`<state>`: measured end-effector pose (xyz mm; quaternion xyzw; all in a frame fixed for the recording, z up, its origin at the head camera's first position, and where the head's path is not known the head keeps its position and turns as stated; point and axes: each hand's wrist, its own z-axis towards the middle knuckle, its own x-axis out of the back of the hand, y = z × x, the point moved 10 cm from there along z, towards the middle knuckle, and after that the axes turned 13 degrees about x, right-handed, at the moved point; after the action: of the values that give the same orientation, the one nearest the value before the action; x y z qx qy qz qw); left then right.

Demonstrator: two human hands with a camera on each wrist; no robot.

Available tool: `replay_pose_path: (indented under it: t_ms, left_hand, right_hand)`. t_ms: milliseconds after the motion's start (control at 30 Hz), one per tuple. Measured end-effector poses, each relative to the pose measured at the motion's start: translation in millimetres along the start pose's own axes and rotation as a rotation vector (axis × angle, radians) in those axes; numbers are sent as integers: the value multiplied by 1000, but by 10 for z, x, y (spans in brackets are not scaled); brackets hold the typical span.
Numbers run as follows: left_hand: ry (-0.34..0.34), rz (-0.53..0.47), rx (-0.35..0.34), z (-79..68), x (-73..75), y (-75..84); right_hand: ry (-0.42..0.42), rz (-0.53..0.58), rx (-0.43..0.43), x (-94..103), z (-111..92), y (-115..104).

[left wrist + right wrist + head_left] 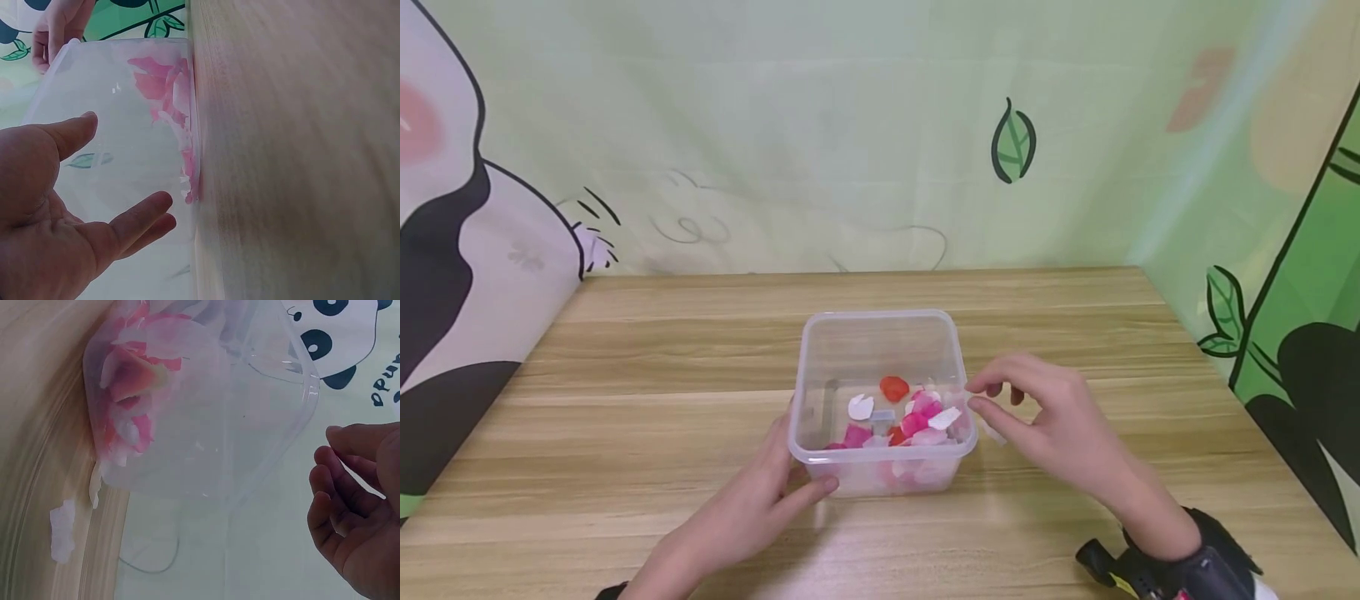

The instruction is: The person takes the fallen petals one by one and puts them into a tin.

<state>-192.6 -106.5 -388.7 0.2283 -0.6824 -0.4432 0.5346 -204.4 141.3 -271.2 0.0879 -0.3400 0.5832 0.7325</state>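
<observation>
A clear plastic container (pixel 835 350) with an open top stands on the table. Thin petal-like pieces (pixel 919 423) in pink, red and white lie in it, heaped mostly at the near right. My left hand (pixel 730 521) rests at its left side, thumb at the near corner; the left wrist view shows those fingers spread and fairly straight along the wall. Just off the right rim is my right hand (pixel 1056 417), its fingers bent and thumb close to the forefinger, with nothing visible between them. Below it, a white piece (pixel 62 531) lies on the table beside the container.
Wood-grain table (pixel 662 333) extends around the container on all sides. A pale green printed cloth (pixel 850 150) with leaves and panda drawings hangs behind and at both sides. Another pale scrap (pixel 95 485) lies against the container's base on the right.
</observation>
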Motion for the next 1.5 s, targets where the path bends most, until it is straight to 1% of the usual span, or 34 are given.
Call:
replay_pose_path:
  t_ms: [67,133,200,267,367,433,533,600,667,833,1100,1267,1500]
  left_hand:
    - [5,11,-1,-1,4,0]
    - [6,13,-1,-2,5,1]
    - [4,11,-1,-3,4,2]
    - [6,14,-1,-3,5,2]
    - [15,28,1,-2,10,-2]
    - [21,36,2,-2,14,-5]
    - [20,33,3,0,12,-10]
    - [19,29,4,1,9,-14]
    - [13,22,7,2,3,-17]
    - [2,9,6,4,-5,-8]
    - [19,29,-1,4,7,-5]
    - [18,31,-6,1,8,-1]
    - [14,34,4,1,10,-8]
  right_hand:
    - [8,-24,-4,18,-7,20]
    - [-1,-53,-31,27,-23,71]
    - [-27,-94,-75,23,-49,152]
    - [-78,-127,-139,-8,-91,263]
    - [-221,-154,-267,-118,-207,470]
    - [-344,-146,-356,-223,-319,608]
    - [-525,-137,-447,-377,-500,769]
    - [-603,-137,-484,-448,-599,848]
    - [-647,-145,-506,-493,-673,905]
    - [-682,-133,-525,-561,-769,964]
    - [-717,-109,-513,-640,-815,989]
    - [-712,-109,-506,-669,-826,982]
    - [-696,-105,-487,-667,-812,955]
